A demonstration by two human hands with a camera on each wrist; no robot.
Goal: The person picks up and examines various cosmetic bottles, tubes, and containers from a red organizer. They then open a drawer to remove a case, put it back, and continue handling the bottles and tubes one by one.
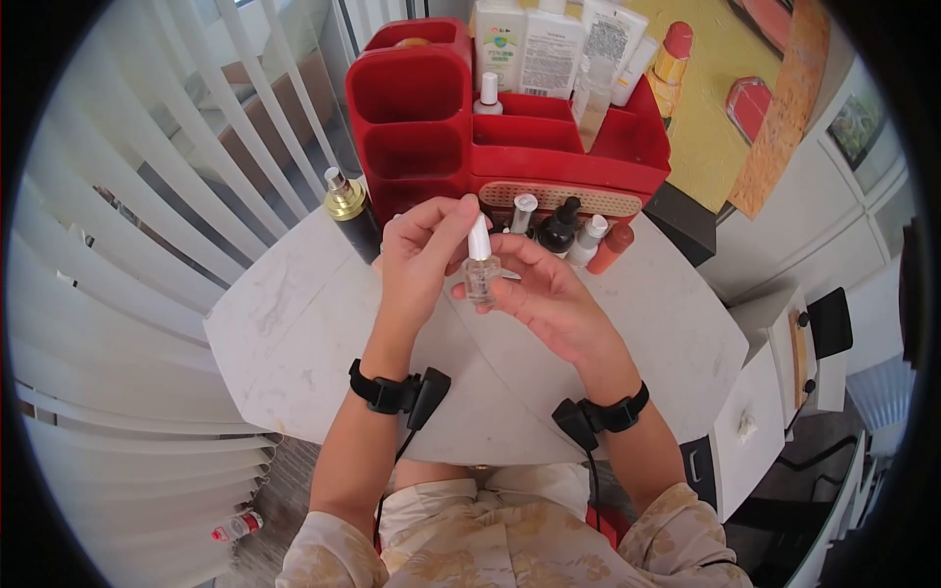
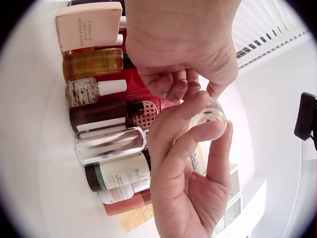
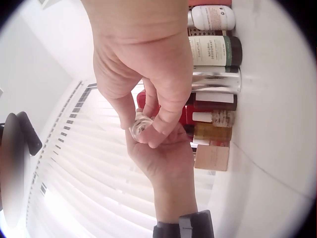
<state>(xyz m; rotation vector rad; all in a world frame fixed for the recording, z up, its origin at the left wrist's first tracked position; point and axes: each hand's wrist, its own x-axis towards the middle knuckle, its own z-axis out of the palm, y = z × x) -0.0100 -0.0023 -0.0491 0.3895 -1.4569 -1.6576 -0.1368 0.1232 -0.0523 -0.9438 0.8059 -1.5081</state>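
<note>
A small clear nail polish bottle (image 1: 479,286) with a tall white cap (image 1: 479,239) is held up over the white table, tilted slightly. My left hand (image 1: 423,245) pinches the cap between thumb and fingers. From the other side, my right hand (image 1: 557,302) grips the glass body with its thumb and fingers. The left wrist view shows the bottle's round glass base (image 2: 212,124) between the right fingers, while the cap is hidden there. In the right wrist view the base (image 3: 142,128) shows between the right thumb and fingers, with the left hand behind it.
A red organizer (image 1: 564,167) stands at the table's back, holding lotion bottles (image 1: 551,54) and tubes. Several cosmetic bottles line its front, among them a black dropper bottle (image 1: 557,230). A dark bottle with a gold collar (image 1: 350,211) stands left. Vertical blinds (image 1: 127,294) hang beside the table.
</note>
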